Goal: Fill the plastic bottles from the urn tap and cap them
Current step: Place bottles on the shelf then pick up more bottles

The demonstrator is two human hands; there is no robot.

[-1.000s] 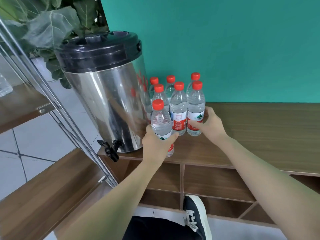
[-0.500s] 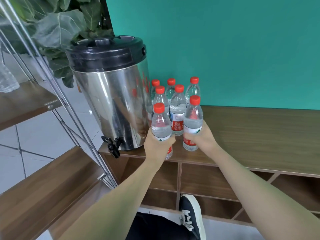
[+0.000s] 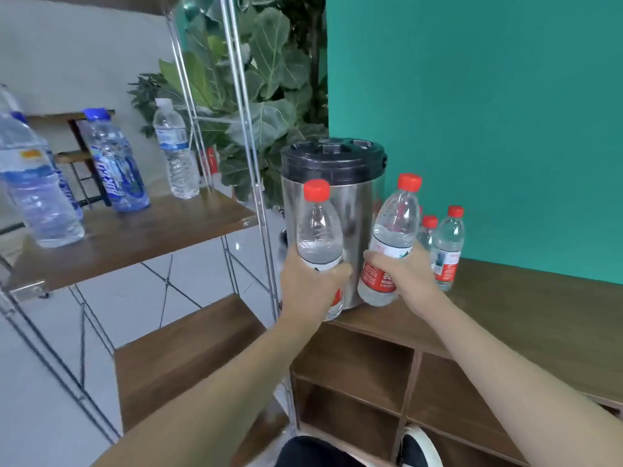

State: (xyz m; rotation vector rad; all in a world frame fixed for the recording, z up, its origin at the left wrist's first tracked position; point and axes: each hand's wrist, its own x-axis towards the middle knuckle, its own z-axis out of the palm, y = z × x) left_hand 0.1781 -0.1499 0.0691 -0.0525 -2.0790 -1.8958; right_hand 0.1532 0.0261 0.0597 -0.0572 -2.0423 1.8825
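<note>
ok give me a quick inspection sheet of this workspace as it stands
surface: wooden cabinet top, urn at its left end
job's things: two red-capped bottles lifted, both capped; more capped bottles beside the urn
clutter: blue-labelled bottles on the wire rack shelf
hands: left hand grips the left bottle; right hand grips the right bottle, tilted
cables: nothing seen
surroundings: teal wall, leafy plant, tiled floor

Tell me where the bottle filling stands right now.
Done: red-capped bottles with water stand by the urn. In hand: left hand and right hand each grip a capped bottle. Left: bottles on the shelf; fill unclear.
</note>
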